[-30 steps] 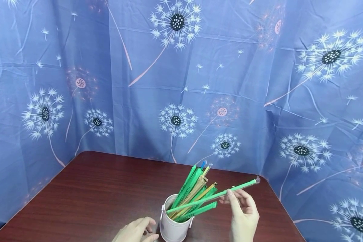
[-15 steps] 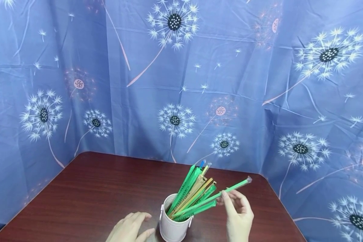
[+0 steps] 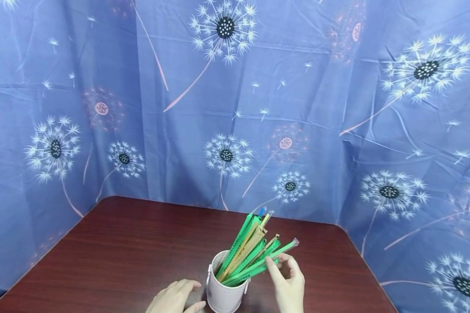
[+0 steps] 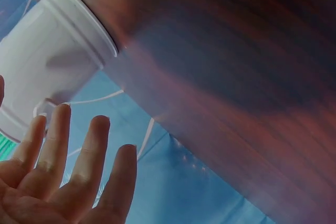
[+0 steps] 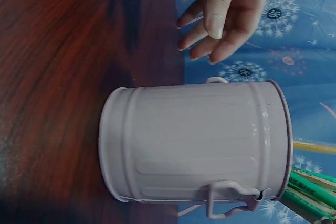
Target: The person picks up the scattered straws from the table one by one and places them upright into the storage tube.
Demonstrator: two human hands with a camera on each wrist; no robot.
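A small white metal bucket with side handles stands upright on the table and bears a bundle of wrapped drinking straws, green, tan and yellow. My right hand pinches a green straw in a clear wrapper between thumb and fingers, right of the bucket; its lower end lies among the others inside the rim. My left hand hovers beside the bucket on the left, fingers loosely bent, holding nothing. In the left wrist view, the left hand's fingers spread near the bucket wall.
The dark red-brown wooden table extends to the left and behind the bucket. Blue curtains printed with dandelions surround its back and sides.
My right hand has moved left and slightly down, bringing the green straw lower into the bucket, so less of it sticks out. The left hand shifted slightly away, then back toward the bucket.
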